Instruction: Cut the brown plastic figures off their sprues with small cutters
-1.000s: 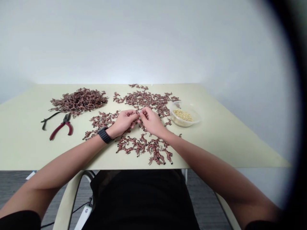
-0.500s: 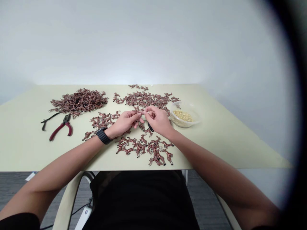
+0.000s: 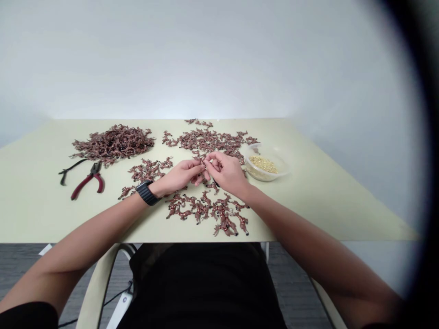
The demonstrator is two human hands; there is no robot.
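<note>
Over the middle of the table, my left hand (image 3: 187, 176) and my right hand (image 3: 226, 171) meet at the fingertips. Both are closed in a pinch. A bit of brown shows where the fingertips come together, but whether it is held or lies behind them I cannot tell. Below my right hand a small dark piece shows, partly hidden. Small brown reindeer figures (image 3: 224, 219) lie on the table in front of my hands. Another group of reindeer figures (image 3: 146, 170) lies by my left hand, and a wider spread (image 3: 212, 140) lies beyond both hands.
A dense heap of reindeer figures (image 3: 115, 142) sits at the back left. Before it lie red-handled pliers (image 3: 87, 180) and a thin black tool (image 3: 72, 169). To the right of my hands stands a clear plastic bowl (image 3: 255, 174) with small gold-coloured pieces (image 3: 264, 163) inside.
My fingertips have shifted slightly and stay pinched together. The dark piece below my right hand shows less than before. The view has tilted very slightly.
</note>
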